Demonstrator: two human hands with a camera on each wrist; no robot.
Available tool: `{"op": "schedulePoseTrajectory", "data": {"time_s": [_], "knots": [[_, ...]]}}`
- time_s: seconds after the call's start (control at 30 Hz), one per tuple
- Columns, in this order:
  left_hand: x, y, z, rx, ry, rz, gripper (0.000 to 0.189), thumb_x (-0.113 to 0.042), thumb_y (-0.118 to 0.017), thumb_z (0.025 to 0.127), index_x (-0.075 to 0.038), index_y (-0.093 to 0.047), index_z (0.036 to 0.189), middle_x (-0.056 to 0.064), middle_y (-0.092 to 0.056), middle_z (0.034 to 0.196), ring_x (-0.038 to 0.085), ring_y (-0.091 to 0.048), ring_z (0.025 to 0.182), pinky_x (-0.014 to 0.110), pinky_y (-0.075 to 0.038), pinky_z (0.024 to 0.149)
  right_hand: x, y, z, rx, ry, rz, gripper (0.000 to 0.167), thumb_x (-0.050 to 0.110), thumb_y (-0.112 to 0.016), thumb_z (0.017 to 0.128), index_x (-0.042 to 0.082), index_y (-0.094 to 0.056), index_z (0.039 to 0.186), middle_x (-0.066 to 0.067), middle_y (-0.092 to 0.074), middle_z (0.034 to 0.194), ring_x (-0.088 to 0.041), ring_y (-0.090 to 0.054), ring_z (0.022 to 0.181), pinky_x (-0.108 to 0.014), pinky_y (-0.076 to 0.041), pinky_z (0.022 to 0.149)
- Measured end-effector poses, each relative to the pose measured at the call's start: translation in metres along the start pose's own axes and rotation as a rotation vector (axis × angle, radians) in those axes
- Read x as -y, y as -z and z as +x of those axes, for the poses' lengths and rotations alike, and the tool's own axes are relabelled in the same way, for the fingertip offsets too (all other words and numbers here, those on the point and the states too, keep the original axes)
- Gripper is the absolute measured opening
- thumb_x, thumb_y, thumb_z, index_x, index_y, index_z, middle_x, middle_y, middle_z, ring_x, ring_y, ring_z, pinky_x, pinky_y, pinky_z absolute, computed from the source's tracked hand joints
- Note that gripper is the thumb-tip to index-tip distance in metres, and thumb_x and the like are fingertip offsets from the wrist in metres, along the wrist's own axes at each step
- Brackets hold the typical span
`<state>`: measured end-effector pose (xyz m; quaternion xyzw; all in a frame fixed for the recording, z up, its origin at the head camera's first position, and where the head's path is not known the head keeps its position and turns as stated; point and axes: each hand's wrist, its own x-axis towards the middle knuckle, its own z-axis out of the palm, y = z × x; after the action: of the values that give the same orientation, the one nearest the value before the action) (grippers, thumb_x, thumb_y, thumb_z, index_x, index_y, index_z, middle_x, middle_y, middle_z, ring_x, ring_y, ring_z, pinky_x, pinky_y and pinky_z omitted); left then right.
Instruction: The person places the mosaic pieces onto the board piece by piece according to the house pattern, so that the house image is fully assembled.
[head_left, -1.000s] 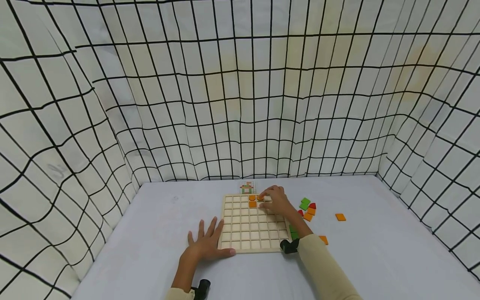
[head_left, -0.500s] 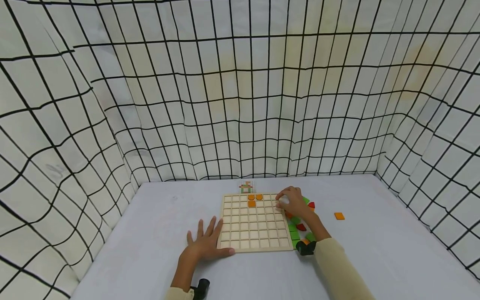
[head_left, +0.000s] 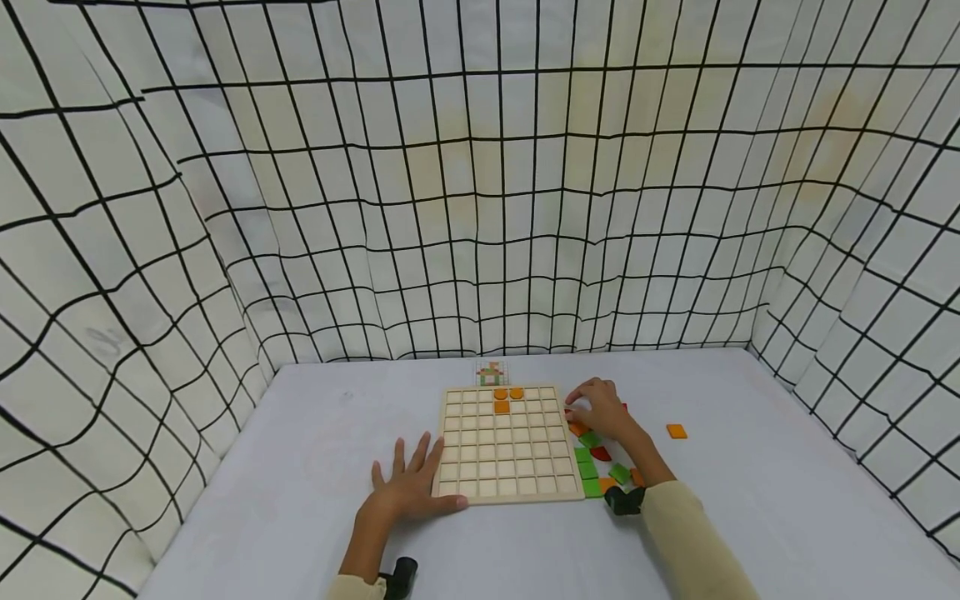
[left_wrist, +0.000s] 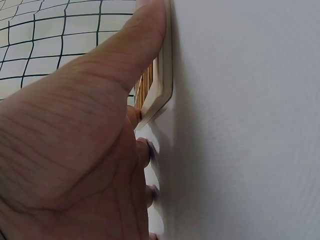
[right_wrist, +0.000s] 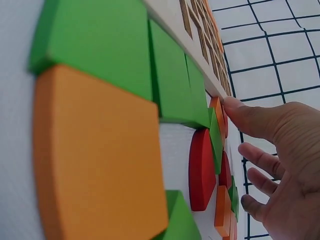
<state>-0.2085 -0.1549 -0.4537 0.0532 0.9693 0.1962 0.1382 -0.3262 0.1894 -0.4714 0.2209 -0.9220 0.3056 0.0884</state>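
A pale wooden grid board (head_left: 495, 461) lies on the white table. Two orange rounded pieces (head_left: 501, 394) sit in its far row, with an orange square piece (head_left: 502, 407) below the left one. My left hand (head_left: 405, 492) is spread flat at the board's near left corner; its thumb (left_wrist: 135, 40) rests on the rim. My right hand (head_left: 600, 408) is over the loose pieces beside the board's far right edge. Its thumb and fingers (right_wrist: 262, 157) are apart, and nothing shows between them. Green blocks (right_wrist: 175, 75) and a red curved block (right_wrist: 201, 170) lie near that hand.
A small pattern card (head_left: 492, 373) lies beyond the board. Loose green, orange and red pieces line the board's right side, including a large orange block (right_wrist: 100, 155). One orange piece (head_left: 677, 431) lies farther right. A black grid-lined white cloth (head_left: 480, 208) surrounds the table.
My right hand has moved from the board's far row rightward to the loose pieces, leaving the second orange rounded piece on the board. My left hand has stayed in place.
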Motion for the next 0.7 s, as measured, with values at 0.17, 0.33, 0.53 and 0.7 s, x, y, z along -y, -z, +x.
{"op": "schedulePoseTrajectory", "data": {"time_s": [0.17, 0.33, 0.53, 0.7], "knots": [[0.0000, 0.0000, -0.0006, -0.002, -0.006, 0.001, 0.107, -0.065, -0.070, 0.077, -0.014, -0.021, 0.157, 0.014, -0.010, 0.165, 0.050, 0.005, 0.148, 0.077, 0.001, 0.108, -0.0010, 0.0010, -0.0002, 0.043, -0.043, -0.017, 0.016, 0.021, -0.072, 0.089, 0.008, -0.072, 0.097, -0.021, -0.057, 0.117, -0.045, -0.041, 0.116, -0.057, -0.040, 0.092], [-0.0006, 0.0002, -0.0008, -0.002, -0.004, -0.001, 0.107, -0.065, -0.070, 0.077, -0.013, -0.021, 0.157, 0.015, -0.010, 0.165, 0.050, 0.004, 0.148, 0.077, 0.001, 0.108, -0.0039, 0.0008, 0.0034, 0.104, -0.107, -0.046, 0.015, 0.021, -0.072, 0.089, 0.009, -0.074, 0.098, -0.021, -0.058, 0.120, -0.044, -0.041, 0.119, -0.057, -0.039, 0.095], [-0.0017, 0.0017, -0.0006, 0.000, -0.001, 0.002, 0.107, -0.065, -0.069, 0.077, -0.013, -0.020, 0.157, 0.015, -0.010, 0.165, 0.050, 0.004, 0.148, 0.076, 0.001, 0.108, -0.0042, 0.0007, 0.0065, 0.110, -0.125, -0.073, 0.013, 0.022, -0.072, 0.089, 0.013, -0.074, 0.099, -0.020, -0.058, 0.123, -0.043, -0.042, 0.121, -0.057, -0.041, 0.096], [-0.0011, 0.0007, 0.0003, 0.005, 0.000, 0.002, 0.107, -0.065, -0.069, 0.077, -0.014, -0.020, 0.157, 0.014, -0.010, 0.165, 0.050, 0.005, 0.148, 0.076, 0.001, 0.108, -0.0033, 0.0013, 0.0055, 0.099, -0.105, -0.070, 0.017, 0.008, -0.066, 0.089, 0.014, -0.075, 0.102, -0.021, -0.057, 0.122, -0.045, -0.041, 0.121, -0.059, -0.042, 0.094]]}}
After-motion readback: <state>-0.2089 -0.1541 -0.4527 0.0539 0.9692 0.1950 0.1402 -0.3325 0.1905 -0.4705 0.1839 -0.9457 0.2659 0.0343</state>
